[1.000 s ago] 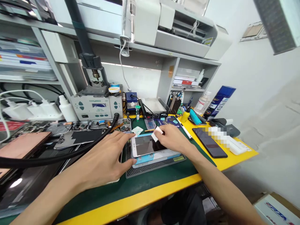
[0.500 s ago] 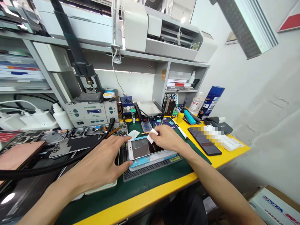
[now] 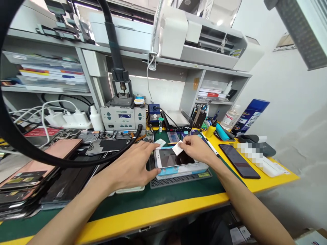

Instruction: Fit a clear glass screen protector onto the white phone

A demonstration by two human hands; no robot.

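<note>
A white-framed smartphone (image 3: 176, 157) with a dark, glossy screen lies flat on a blue-and-white box (image 3: 184, 170). My left hand (image 3: 131, 163) spans the phone's left end, thumb at the near corner and fingertips by the far one, bracing it from both sides. Pinched in my right hand (image 3: 195, 147) is a small white wipe (image 3: 177, 148), held at the screen; whether it presses on the glass I cannot tell. A small white packet (image 3: 160, 143) lies just beyond my left fingertips. Under the box is a grey perforated mat (image 3: 168, 183).
A black hose (image 3: 84, 164) loops across the left side above stacked phone parts (image 3: 46, 166). A hot-air station (image 3: 124, 116) stands behind. To the right lie a white pen (image 3: 212, 148), a black phone (image 3: 239, 161), and a blue spray can (image 3: 251, 117).
The view has swung left, so everything sits farther right in the picture. The wipe has shifted slightly on the screen; both hands keep their holds.
</note>
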